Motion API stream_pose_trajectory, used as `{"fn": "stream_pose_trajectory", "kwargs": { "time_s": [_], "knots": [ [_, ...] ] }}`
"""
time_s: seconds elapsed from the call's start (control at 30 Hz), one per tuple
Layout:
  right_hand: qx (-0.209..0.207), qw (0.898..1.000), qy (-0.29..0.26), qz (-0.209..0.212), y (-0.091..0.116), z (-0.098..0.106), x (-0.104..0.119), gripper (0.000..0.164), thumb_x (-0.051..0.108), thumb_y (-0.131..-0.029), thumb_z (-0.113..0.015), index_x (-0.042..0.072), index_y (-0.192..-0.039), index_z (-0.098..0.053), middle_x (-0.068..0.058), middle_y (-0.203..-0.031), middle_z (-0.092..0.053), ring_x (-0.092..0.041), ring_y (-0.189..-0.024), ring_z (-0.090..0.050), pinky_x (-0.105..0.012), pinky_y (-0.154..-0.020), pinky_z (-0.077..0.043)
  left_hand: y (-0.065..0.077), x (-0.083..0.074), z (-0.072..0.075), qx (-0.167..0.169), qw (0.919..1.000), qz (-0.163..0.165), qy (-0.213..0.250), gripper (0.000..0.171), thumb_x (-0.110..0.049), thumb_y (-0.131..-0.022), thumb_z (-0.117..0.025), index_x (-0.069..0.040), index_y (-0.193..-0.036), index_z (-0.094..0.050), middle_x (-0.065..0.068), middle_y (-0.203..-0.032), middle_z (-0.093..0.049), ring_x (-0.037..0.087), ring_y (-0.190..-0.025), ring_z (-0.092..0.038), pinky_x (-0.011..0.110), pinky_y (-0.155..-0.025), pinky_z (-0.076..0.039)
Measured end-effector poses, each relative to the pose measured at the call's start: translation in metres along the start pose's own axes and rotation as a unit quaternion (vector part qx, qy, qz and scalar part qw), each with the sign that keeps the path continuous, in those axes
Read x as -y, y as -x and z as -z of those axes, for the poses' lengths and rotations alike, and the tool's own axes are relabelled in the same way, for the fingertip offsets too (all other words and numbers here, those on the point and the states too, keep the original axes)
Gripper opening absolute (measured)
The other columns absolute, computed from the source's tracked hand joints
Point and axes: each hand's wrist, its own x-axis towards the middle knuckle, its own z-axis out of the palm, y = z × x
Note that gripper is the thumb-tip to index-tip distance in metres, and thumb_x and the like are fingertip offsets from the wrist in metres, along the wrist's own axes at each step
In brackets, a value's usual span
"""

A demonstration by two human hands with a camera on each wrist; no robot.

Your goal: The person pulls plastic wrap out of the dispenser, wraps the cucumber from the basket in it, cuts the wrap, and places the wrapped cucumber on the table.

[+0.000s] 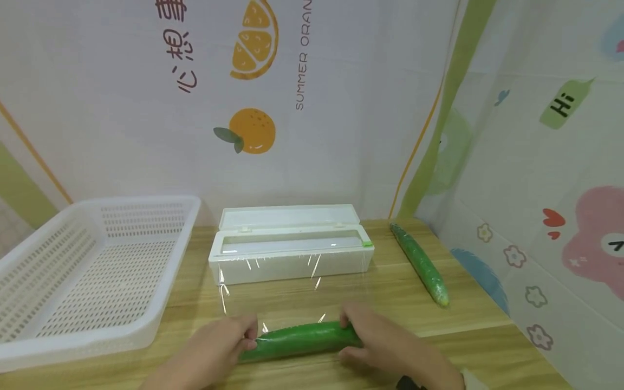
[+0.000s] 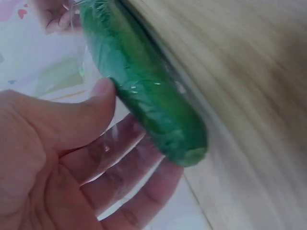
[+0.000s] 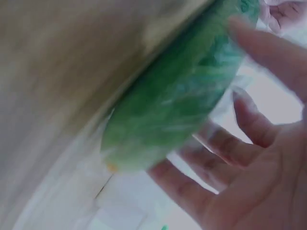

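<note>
A green cucumber (image 1: 307, 338) lies crosswise on the table near me, with clear cling film over it. My left hand (image 1: 221, 346) holds its left end; in the left wrist view the thumb (image 2: 103, 93) touches its side and the other fingers reach behind. At the opposite end, my right hand (image 1: 380, 338) grips the cucumber (image 3: 168, 96), fingers on the far side. From the cucumber a sheet of film (image 1: 292, 295) runs back to a white film dispenser (image 1: 292, 268), whose lid (image 1: 290, 216) stands raised.
Another cucumber (image 1: 421, 265), seemingly wrapped in film, lies at the right of the wooden table (image 1: 468, 319). A white plastic basket (image 1: 151, 319) stands on the left. Printed cloth (image 1: 331, 162) hangs behind the table and along its right side.
</note>
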Motion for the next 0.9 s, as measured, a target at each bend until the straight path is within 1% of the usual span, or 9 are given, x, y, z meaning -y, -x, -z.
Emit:
{"fn": "stream_pose_trajectory", "kwargs": {
  "time_s": [0.1, 0.2, 0.3, 0.47, 0.53, 0.6, 0.7, 0.83, 0.9],
  "knots": [
    [0.009, 1.0, -0.007, -0.013, 0.0, 0.006, -0.007, 0.02, 0.028, -0.088, -0.063, 0.019, -0.093, -0.045, 0.011, -0.089, -0.043, 0.0, -0.08, -0.044, -0.018, -0.069, -0.044, -0.001, 0.002, 0.0, -0.005, 0.9999, 0.012, 0.002, 0.019, -0.022, -0.084, -0.066, -0.024, -0.075, -0.049, -0.017, -0.067, -0.045, -0.001, -0.058, -0.038, 0.019, -0.052, -0.034],
    [0.009, 0.999, -0.03, -0.017, 0.0, 0.011, -0.011, 0.011, 0.024, -0.092, -0.057, 0.019, -0.088, -0.048, 0.012, -0.086, -0.046, 0.001, -0.077, -0.045, -0.018, -0.066, -0.044, -0.003, 0.003, -0.001, -0.014, 0.9998, 0.014, -0.001, 0.016, -0.02, -0.085, -0.064, -0.024, -0.076, -0.051, -0.018, -0.067, -0.046, -0.001, -0.059, -0.038, 0.019, -0.052, -0.035],
    [0.008, 0.998, -0.055, -0.021, -0.001, 0.014, -0.014, 0.009, 0.023, -0.094, -0.054, 0.018, -0.088, -0.049, 0.011, -0.084, -0.049, 0.001, -0.073, -0.046, -0.018, -0.064, -0.045, -0.004, 0.003, -0.001, -0.022, 0.9997, 0.005, -0.004, 0.015, -0.017, -0.086, -0.062, -0.022, -0.076, -0.052, -0.017, -0.066, -0.045, 0.0, -0.059, -0.038, 0.019, -0.052, -0.037],
    [0.002, 0.997, -0.062, -0.036, -0.004, 0.013, -0.016, 0.005, 0.017, -0.096, -0.051, 0.015, -0.091, -0.05, 0.008, -0.081, -0.05, 0.001, -0.07, -0.046, -0.018, -0.061, -0.045, -0.004, 0.004, -0.001, -0.034, 0.9993, -0.008, -0.008, 0.014, -0.011, -0.087, -0.061, -0.018, -0.082, -0.05, -0.015, -0.064, -0.044, -0.002, -0.056, -0.038, 0.017, -0.05, -0.038],
    [-0.002, 0.997, -0.062, -0.04, -0.005, 0.013, -0.017, 0.005, 0.017, -0.096, -0.05, 0.014, -0.092, -0.05, 0.008, -0.081, -0.051, 0.0, -0.07, -0.046, -0.018, -0.061, -0.045, -0.004, 0.005, -0.002, -0.038, 0.9992, -0.013, -0.008, 0.02, -0.004, -0.086, -0.059, -0.019, -0.081, -0.047, -0.015, -0.064, -0.044, -0.002, -0.056, -0.038, 0.017, -0.049, -0.038],
    [-0.003, 0.997, -0.065, -0.042, -0.005, 0.014, -0.019, 0.006, 0.017, -0.096, -0.05, 0.013, -0.093, -0.05, 0.007, -0.081, -0.052, 0.0, -0.07, -0.046, -0.019, -0.061, -0.045, -0.004, 0.006, -0.002, -0.044, 0.9986, -0.026, -0.012, 0.027, 0.005, -0.082, -0.057, -0.02, -0.077, -0.045, -0.015, -0.064, -0.042, -0.002, -0.056, -0.037, 0.017, -0.048, -0.036],
    [-0.007, 0.997, -0.068, -0.038, -0.006, 0.013, -0.021, 0.006, 0.017, -0.096, -0.05, 0.012, -0.093, -0.05, 0.007, -0.081, -0.053, 0.0, -0.07, -0.047, -0.019, -0.061, -0.046, -0.005, 0.006, -0.001, -0.069, 0.9956, -0.046, -0.045, 0.034, 0.008, -0.072, -0.06, -0.022, -0.07, -0.046, -0.015, -0.071, -0.044, 0.001, -0.063, -0.04, 0.017, -0.051, -0.037],
    [-0.019, 0.997, -0.067, -0.037, -0.007, 0.013, -0.022, 0.005, 0.016, -0.096, -0.05, 0.013, -0.093, -0.05, 0.008, -0.08, -0.053, 0.0, -0.07, -0.047, -0.019, -0.061, -0.046, -0.007, 0.006, 0.001, -0.12, 0.9829, -0.076, -0.117, 0.029, 0.003, -0.067, -0.069, -0.023, -0.064, -0.055, -0.013, -0.08, -0.048, 0.005, -0.076, -0.042, 0.019, -0.06, -0.041],
    [-0.027, 0.997, -0.065, -0.034, -0.007, 0.012, -0.022, 0.004, 0.015, -0.096, -0.05, 0.012, -0.093, -0.051, 0.007, -0.079, -0.053, 0.0, -0.069, -0.047, -0.019, -0.06, -0.046, -0.007, 0.006, 0.003, -0.133, 0.978, -0.088, -0.134, 0.025, 0.001, -0.066, -0.07, -0.021, -0.064, -0.06, -0.012, -0.08, -0.049, 0.007, -0.076, -0.042, 0.021, -0.063, -0.042]
  ]
}}
